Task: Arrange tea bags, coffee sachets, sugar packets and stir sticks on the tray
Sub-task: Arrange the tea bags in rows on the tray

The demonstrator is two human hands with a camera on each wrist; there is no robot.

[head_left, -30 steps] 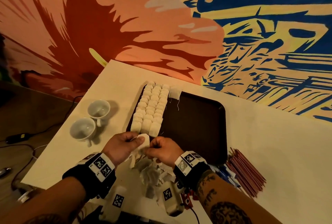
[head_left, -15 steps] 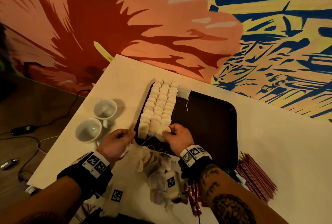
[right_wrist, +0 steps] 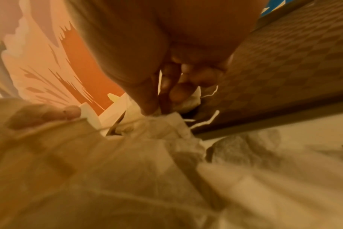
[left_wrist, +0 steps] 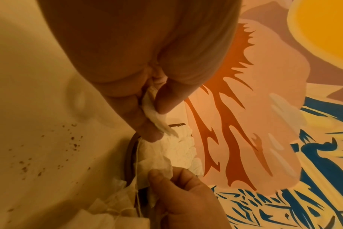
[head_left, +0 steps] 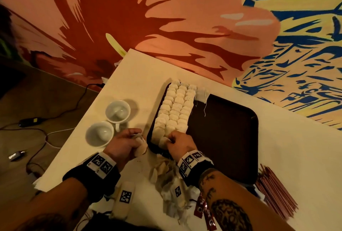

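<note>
The left hand [head_left: 124, 142] is pinching a white tea bag [left_wrist: 157, 117] between its thumb and fingers, just beside the near left corner of the tray [head_left: 224, 138]. The right hand [head_left: 180, 142] is curling its fingers onto another tea bag [head_left: 163, 140] at the near end of the rows on the tray; its fingertips [right_wrist: 153, 106] are pressing down on the paper. A thin string [left_wrist: 137, 170] is hanging down from that bag toward the loose pile.

The rows of tea bags [head_left: 175, 108] are filling the left side of the tray, three bags wide. The rest of the dark tray is showing its bare floor.

A loose pile of tea bags [head_left: 166, 175] is lying on the table [head_left: 296, 156], just in front of the tray. The stir sticks [head_left: 275, 191] are lying near the tray's near right corner. Red sachets [head_left: 200, 206] are sitting beside the pile, under the right arm. Two white cups [head_left: 109, 123] are standing to the left of the tray.
</note>
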